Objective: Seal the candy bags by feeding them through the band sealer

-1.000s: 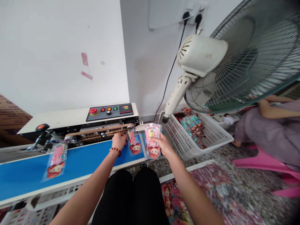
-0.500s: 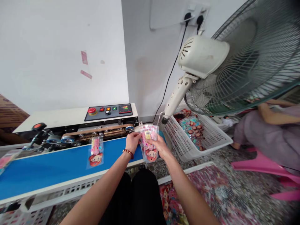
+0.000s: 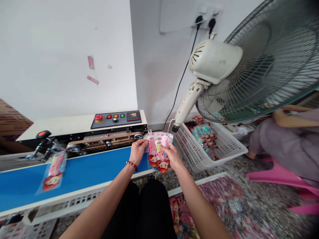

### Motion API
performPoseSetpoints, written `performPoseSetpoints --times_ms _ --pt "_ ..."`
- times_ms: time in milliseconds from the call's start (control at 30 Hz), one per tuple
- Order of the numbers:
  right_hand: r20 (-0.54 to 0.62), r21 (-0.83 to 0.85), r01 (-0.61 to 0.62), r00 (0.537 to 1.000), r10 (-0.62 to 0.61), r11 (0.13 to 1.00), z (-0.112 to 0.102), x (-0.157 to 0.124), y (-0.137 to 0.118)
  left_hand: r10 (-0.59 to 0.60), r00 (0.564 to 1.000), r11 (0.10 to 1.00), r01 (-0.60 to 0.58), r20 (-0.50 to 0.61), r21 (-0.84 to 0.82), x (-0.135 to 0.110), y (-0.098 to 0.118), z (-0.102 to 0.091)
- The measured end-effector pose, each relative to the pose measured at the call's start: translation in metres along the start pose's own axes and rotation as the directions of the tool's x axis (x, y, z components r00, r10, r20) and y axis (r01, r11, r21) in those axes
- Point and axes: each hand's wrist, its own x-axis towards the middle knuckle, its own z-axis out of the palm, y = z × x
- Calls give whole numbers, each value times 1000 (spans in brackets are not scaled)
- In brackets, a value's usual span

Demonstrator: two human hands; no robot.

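Observation:
Several clear plastic packets (image 3: pixel 154 149), each with a pink print and a red-haired cartoon figure at its lower end, are fanned out in front of me at the right end of the blue conveyor belt (image 3: pixel 99 169). My right hand (image 3: pixel 172 156) grips the stack from the right, thumb on top. With fingertips pinched, my left hand (image 3: pixel 137 152) holds the upper left edge of the leftmost packet. Another sealed-looking packet (image 3: pixel 53 174) lies on the belt at the left, its top edge under the rollers of the sealing machine (image 3: pixel 62 127).
A big fan (image 3: pixel 216 63) leans in from the upper right. Below it a white basket (image 3: pixel 191 156) holds more packets, and a tray of red and pink packets (image 3: pixel 219 192) lies on the floor. At the right a person sits on a pink stool (image 3: pixel 269 176).
The packet on the belt has travelled left. The packets in my right hand have fanned apart, and my left hand has shifted slightly left with one packet's edge.

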Motion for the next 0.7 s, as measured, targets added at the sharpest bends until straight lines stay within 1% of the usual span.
performPoseSetpoints --times_ms 67,100,167,233,300,400,433,500,600,700 --pt "-22 3 4 1000 -4 1000 -1 -1 0 72 997 997 -72 -14 8 -4 6 -4" --pt "-34 9 5 999 -4 1000 -2 -2 0 136 991 991 -135 -22 19 -7 9 -7" --pt "-51 36 8 999 -6 999 -3 -3 0 287 957 958 -286 -37 33 -13 19 -12" --pt "-57 69 16 998 -12 997 -4 -3 -1 401 913 916 -401 -70 19 -21 29 -16" --pt "-53 82 25 998 -21 996 -4 -3 -1 466 882 885 -466 -68 5 -26 38 -17" --pt "-56 79 35 998 -31 996 -3 -4 -1 533 843 845 -535 -72 -1 -30 50 -13" --pt "-60 82 39 998 -34 996 -2 -4 -1 542 837 839 -544 -79 -4 -30 52 -11" --pt "-65 99 48 997 -41 994 -2 -5 -1 525 846 849 -529 -97 -19 -29 56 -8" --pt "-75 140 63 996 -53 988 -5 -6 -2 443 891 895 -446 -97 -18 -24 56 -5" --pt "-104 155 78 993 -62 985 -12 -6 -5 345 934 937 -349 -93 -28 -18 53 -5"
